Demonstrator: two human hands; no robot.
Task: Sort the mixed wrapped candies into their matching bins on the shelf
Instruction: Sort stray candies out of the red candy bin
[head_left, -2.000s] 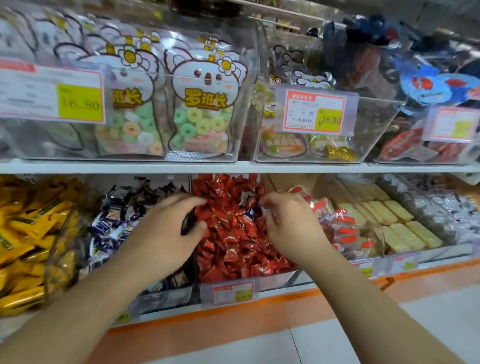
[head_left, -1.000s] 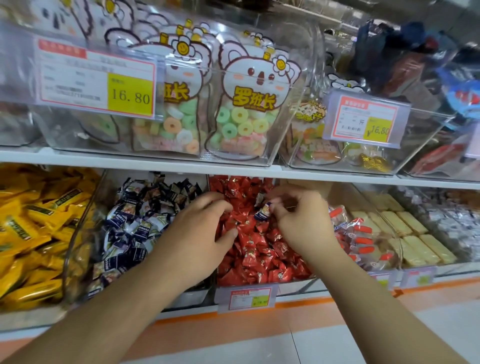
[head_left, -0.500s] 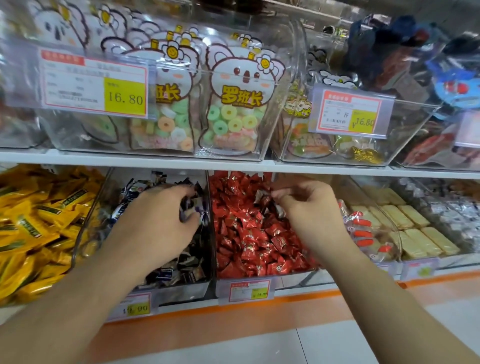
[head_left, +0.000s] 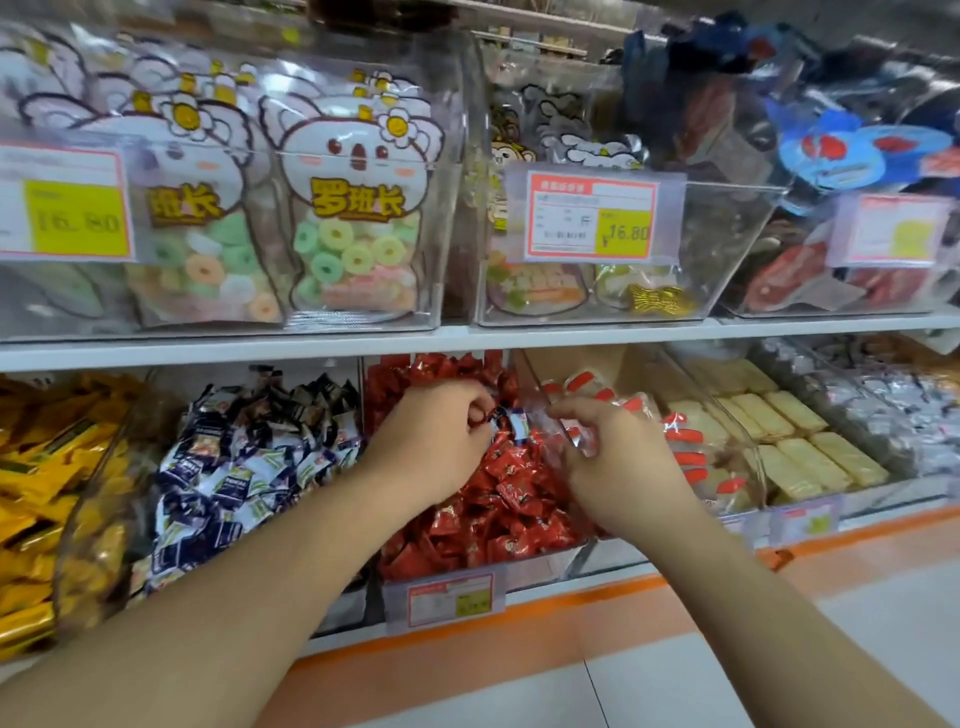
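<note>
The middle bin on the lower shelf holds red wrapped candies (head_left: 498, 519). On top of them lies a single blue-and-white candy (head_left: 512, 423), and my left hand (head_left: 431, 441) pinches its left end with curled fingers. My right hand (head_left: 613, 457) is just right of that candy, fingers curled by the clear divider (head_left: 545, 410); whether it holds anything is hidden. The bin to the left holds matching dark-blue-and-white candies (head_left: 244, 467).
Yellow wrapped candies (head_left: 41, 467) fill the far-left bin. Right of the red bin come red-and-white packs (head_left: 696, 457), pale yellow bars (head_left: 800, 441) and silver candies (head_left: 883, 410). The white shelf board (head_left: 467, 338) above carries clear bins of gummy-ring bags (head_left: 353, 234).
My left hand has come out of the dark-blue bin and moved right into the red bin, taking the blue-and-white candy. My right hand has shifted slightly right toward the divider.
</note>
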